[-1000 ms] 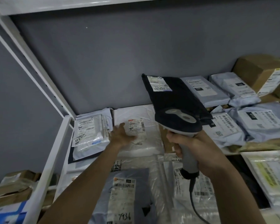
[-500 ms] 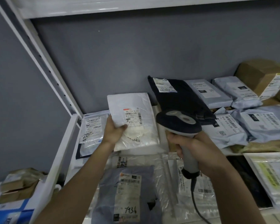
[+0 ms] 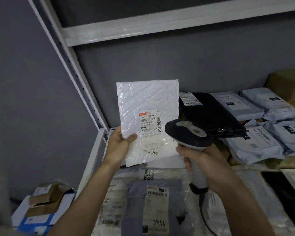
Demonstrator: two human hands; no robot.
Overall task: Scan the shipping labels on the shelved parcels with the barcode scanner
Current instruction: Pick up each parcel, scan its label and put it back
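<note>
White mailer (image 3: 147, 101), label "642 L714-00 012", pinched by left hand (image 3: 120, 145); right hand (image 3: 205, 160) fingers wrapped rnd scanner (image 3: 189, 133).

I hold the white bubble mailer (image 3: 147, 106) upright above the left end of the white metal shelf (image 3: 99, 147), my left hand (image 3: 119, 145) at its lower-left corner. The grey-and-black barcode scanner (image 3: 188, 133) in my right hand (image 3: 209, 164) sits just right of its shipping label (image 3: 150, 123). Behind the scanner, a black poly mailer (image 3: 209, 114) and grey poly mailers (image 3: 255, 142) lie toward the shelf's right end; before me, a grey-blue poly mailer (image 3: 153, 206) lies below its front edge.
</note>
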